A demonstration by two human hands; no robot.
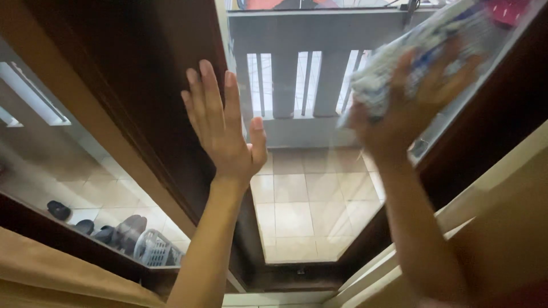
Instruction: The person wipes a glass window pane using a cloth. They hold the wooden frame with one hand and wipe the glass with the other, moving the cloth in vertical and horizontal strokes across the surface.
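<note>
Left hand (224, 130): flat and open, fingers together and pointing up, palm pressed toward the dark brown wooden door frame (154, 85) at the edge of the clear glass door pane (302, 194); grasping nothing.

Right hand (402, 111): blurred, fingers clenched around a crumpled white cloth with blue markings (422, 51), held against the upper right of the pane.

Seen through the glass: beige square-tiled balcony floor (294, 219); grey balcony wall with vertical slots (302, 85) beyond it.

Lower left, seen through or mirrored in a second pane, cannot tell which: white slatted plastic basket (153, 249), with several dark shoes (59, 210) just beside it on pale tile.

Lower right: cream-coloured wall edge (502, 228).
</note>
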